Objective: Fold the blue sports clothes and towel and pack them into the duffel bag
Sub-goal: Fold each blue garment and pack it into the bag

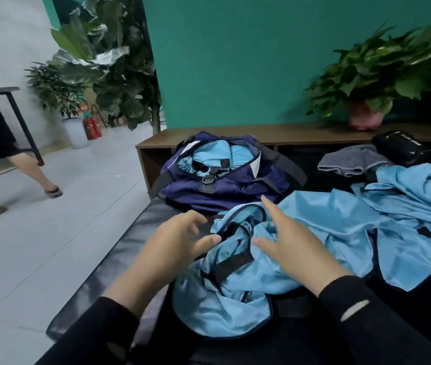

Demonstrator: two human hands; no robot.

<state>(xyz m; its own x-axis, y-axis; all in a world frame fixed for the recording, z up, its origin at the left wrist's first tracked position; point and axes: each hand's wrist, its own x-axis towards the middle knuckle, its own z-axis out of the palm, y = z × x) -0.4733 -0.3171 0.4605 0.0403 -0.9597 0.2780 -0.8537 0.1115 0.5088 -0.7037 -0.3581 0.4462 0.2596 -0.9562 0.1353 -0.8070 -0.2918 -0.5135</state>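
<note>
Blue garment [232,283] bunched under spread fingers [267,245], duffel bag [222,185] beyond

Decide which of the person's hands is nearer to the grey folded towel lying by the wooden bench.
Right. The right hand rests open on the crumpled light-blue garment, on the side toward the grey folded towel. The left hand hovers further away, over the garment's left edge.

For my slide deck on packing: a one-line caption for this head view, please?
Both hands, left and right, reach open over a crumpled light-blue garment before the open navy duffel bag.
</note>
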